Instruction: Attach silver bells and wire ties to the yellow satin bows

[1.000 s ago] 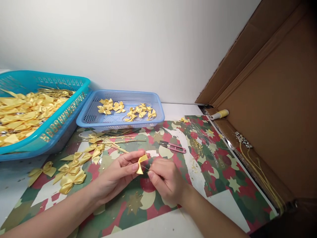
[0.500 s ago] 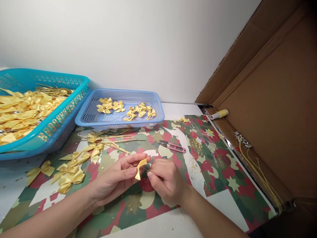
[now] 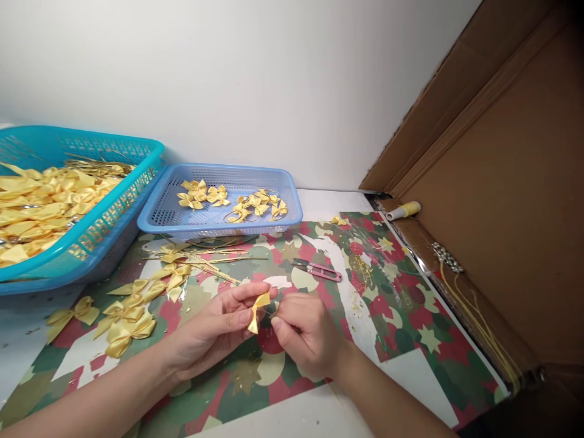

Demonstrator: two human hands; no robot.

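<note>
Yellow bow (image 3: pixel 259 311) pinched between left hand (image 3: pixel 212 331) thumb and fingers; right hand (image 3: pixel 303 325) clenched on thin strand (image 3: pixel 267 312) beside it. Snips (image 3: pixel 319 271) lie beyond right hand, loose bows (image 3: pixel 130 325) left of left hand, blue basket (image 3: pixel 219 230) farther beyond. Bow's tail sits lower than one second ago. Right knuckles face up.

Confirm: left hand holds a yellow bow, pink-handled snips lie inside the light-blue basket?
Snips' location is wrong. The head view shows the pink-handled snips on the patterned sheet, outside the light-blue basket. The left hand does hold a yellow bow.
</note>
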